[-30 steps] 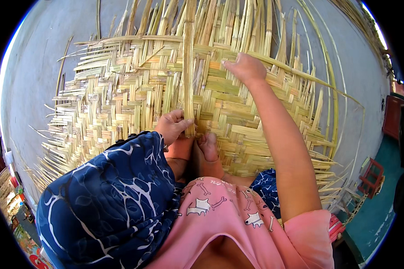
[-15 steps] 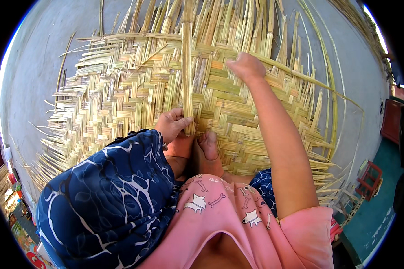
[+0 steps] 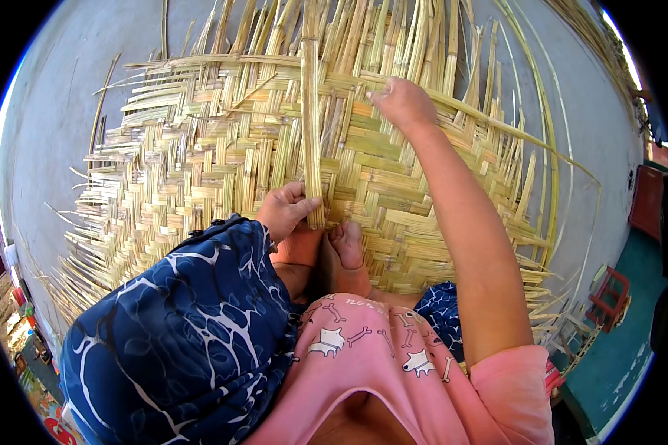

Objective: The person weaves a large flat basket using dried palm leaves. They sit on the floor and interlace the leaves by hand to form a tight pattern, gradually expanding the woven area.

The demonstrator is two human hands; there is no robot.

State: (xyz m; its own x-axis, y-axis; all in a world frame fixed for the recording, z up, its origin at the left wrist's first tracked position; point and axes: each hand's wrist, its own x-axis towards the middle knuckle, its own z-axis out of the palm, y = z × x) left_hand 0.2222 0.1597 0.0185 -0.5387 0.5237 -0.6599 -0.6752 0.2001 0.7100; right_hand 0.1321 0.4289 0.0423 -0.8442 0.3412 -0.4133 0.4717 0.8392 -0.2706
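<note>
A broad woven mat of split cane (image 3: 223, 167) lies on the floor in front of me, with loose strips fanning out along its far edge. My left hand (image 3: 283, 213) is closed in a pinch on the near end of a long upright cane strip (image 3: 310, 130), which lies folded back over the weave toward me. Farther off and to the right, my right hand (image 3: 406, 105) is curled on the weave beside a crosswise cane strip (image 3: 497, 124). What its fingers hold, if anything, is hidden. My bare foot (image 3: 348, 243) rests on the mat's near part.
Long loose strips (image 3: 543, 111) lie on the grey floor (image 3: 48, 137) right of the mat. A small red chair (image 3: 610, 299) stands at the far right, beside a teal surface (image 3: 623, 356). Assorted colourful items (image 3: 41, 386) sit at the lower left.
My right hand has shifted slightly up and left, and its fingertips show a little more. The left hand keeps its pinch on the strip at nearly the same place.
</note>
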